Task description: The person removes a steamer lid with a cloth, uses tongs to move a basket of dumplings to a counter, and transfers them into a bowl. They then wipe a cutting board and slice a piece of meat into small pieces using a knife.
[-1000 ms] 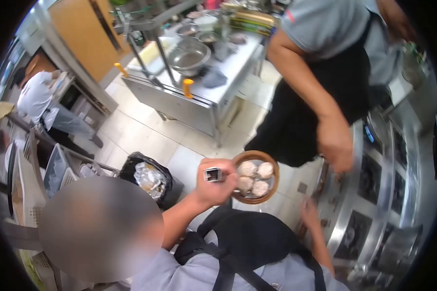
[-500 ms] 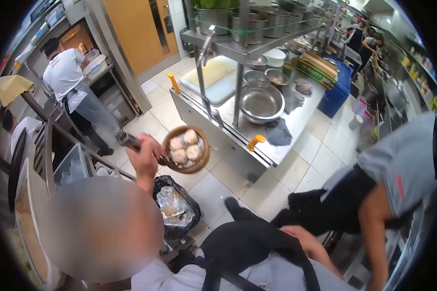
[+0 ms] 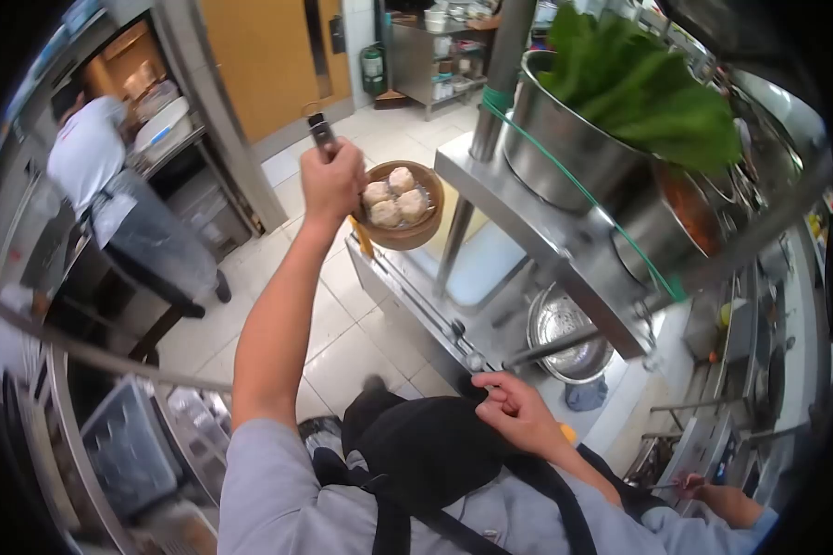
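A: Quick one. What could go wrong?

B: My guess, a spill. The round basket (image 3: 407,239) with four pale dumplings (image 3: 411,203) sits out to one side of the fist, so a wrist roll could tip them.

A: Where's the basket?

B: In the air at the left end of the steel desk (image 3: 389,294), as the camera sees it. Height above it: can't tell.

A: Anything to snag on?

B: Maybe the shelf post (image 3: 454,242) on that same end of the desk, or the orange cap (image 3: 365,239) at its corner. Swinging in carelessly would do it.

A: Grip?

B: Left hand (image 3: 333,180): clenched on a dark handle (image 3: 320,132), one end poking out above the fist. How handle and basket join is hidden behind the fingers, so a weak hold there is possible, not confirmed.

A: Right?

B: Right hand (image 3: 518,412): fingers half-curled, loose, nothing visible in it, near the front edge of the desk. Contact there unclear. It's well apart from the basket, so no backup support if that tilts.
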{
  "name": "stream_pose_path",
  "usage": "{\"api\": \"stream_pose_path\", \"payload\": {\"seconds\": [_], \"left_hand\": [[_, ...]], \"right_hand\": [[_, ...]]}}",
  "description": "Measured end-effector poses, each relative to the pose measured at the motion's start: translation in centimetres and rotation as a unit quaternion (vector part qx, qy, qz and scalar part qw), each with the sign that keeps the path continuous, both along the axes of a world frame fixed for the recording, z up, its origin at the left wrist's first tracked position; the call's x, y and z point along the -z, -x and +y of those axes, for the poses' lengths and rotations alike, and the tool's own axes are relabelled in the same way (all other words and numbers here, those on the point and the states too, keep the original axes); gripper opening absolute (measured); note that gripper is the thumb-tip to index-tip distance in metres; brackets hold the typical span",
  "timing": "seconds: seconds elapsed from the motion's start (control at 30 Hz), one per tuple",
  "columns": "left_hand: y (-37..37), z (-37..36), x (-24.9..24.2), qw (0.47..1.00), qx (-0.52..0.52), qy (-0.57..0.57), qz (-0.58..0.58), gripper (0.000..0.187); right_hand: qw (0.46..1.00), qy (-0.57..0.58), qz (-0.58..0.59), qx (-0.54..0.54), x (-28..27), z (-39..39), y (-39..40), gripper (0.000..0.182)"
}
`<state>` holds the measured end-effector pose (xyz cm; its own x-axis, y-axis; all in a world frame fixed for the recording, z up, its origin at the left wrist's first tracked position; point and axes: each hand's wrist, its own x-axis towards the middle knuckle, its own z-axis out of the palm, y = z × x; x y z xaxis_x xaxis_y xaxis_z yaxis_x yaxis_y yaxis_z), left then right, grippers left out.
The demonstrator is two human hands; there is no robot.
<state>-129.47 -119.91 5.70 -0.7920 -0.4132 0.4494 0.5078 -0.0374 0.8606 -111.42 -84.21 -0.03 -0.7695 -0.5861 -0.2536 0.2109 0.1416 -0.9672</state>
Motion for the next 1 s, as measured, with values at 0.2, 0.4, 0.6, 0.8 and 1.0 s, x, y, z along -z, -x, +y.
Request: {"api": "stream_pose_path", "payload": {"seconds": [0.2,0.4,0.6,0.8,1.0], "left_hand": [[17.1,0.1,7.8,0.984,0.162,0.06,-0.051,0.029],[23.0,-4.1,13.1,0.91,0.387,0.085,-0.122,0.025],[30.6,-7.9,9.4,0.854,0.363,0.299,-0.224,0.032],[31.0,-6.1,17.7,0.74,0.412,0.462,-0.264,0.083],[31.2,-5.2,17.9,0.691,0.458,0.487,-0.276,0.09]], "right_hand": [[0.98,-0.121,0.149,0.054,1.5,-11.0,6.5,0.028],[0.96,-0.015,0.011,0.281,3.9,-27.9,10.9,0.032],[0.765,-0.181,0.109,0.608,13.1,-30.0,23.6,0.051],[0.651,-0.313,0.093,0.686,16.1,-27.9,31.8,0.075],[0.662,-0.325,0.039,0.674,15.8,-27.9,32.4,0.086]]}}
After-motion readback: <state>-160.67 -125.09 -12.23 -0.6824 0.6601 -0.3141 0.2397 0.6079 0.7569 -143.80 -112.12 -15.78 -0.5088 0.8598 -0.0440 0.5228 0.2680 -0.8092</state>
